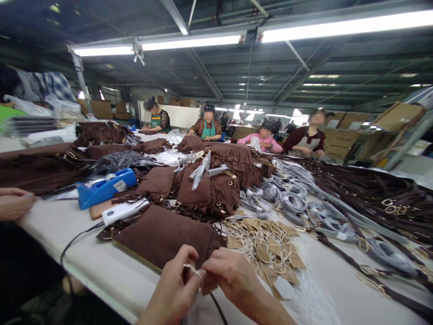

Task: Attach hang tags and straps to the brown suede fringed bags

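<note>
My left hand (177,286) is closed, and a thin white string (193,271) loops over its fingers. Against it, my right hand (237,275) pinches what looks like a small brown tag (209,288), mostly covered by the fingers. Just beyond both hands lies a dark brown suede-like bag (165,234) with fringe on its right side. A thin dark strap (219,309) runs below my hands. Close by on the right spreads a heap of brown paper tags (264,243) with tangled white strings.
Left of the bag are a white handheld device (124,211) with a cable and a blue tape dispenser (106,187). Fringed bags (233,158) pile up behind. Wrapped straps (287,198) cover the right. A co-worker's hand (15,204) is at the left edge; several people sit or stand across the table.
</note>
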`<move>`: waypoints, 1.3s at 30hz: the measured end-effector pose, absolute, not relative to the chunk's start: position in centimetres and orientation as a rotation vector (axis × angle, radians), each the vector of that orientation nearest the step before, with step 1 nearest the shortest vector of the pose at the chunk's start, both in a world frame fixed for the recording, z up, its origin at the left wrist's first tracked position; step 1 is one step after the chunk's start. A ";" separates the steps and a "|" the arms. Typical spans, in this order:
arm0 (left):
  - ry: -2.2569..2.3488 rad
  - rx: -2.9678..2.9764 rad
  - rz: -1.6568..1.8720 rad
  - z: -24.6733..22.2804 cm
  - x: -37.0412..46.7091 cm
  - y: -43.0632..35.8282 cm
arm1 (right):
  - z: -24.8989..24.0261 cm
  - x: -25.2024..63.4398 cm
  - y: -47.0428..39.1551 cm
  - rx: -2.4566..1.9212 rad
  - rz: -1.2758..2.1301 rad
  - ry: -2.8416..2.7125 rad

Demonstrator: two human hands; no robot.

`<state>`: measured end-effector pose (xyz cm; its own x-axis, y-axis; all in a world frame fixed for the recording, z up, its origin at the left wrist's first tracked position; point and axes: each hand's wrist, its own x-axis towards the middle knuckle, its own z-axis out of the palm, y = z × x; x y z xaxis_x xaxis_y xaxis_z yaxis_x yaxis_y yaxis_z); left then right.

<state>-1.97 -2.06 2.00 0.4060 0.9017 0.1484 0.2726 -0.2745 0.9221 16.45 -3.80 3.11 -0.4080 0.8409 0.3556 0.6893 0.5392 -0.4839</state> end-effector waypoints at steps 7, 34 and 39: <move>0.853 1.645 0.679 3.4 -2.4 0.1 | 4.2 15.4 -2.6 -1.045 0.767 -2.010; 0.635 1.228 0.835 -0.7 -6.4 -1.8 | -0.1 15.2 -4.0 -1.062 1.385 -1.009; 0.730 1.253 0.831 0.3 -11.3 -4.5 | -0.3 16.0 -5.5 -1.232 1.221 -1.509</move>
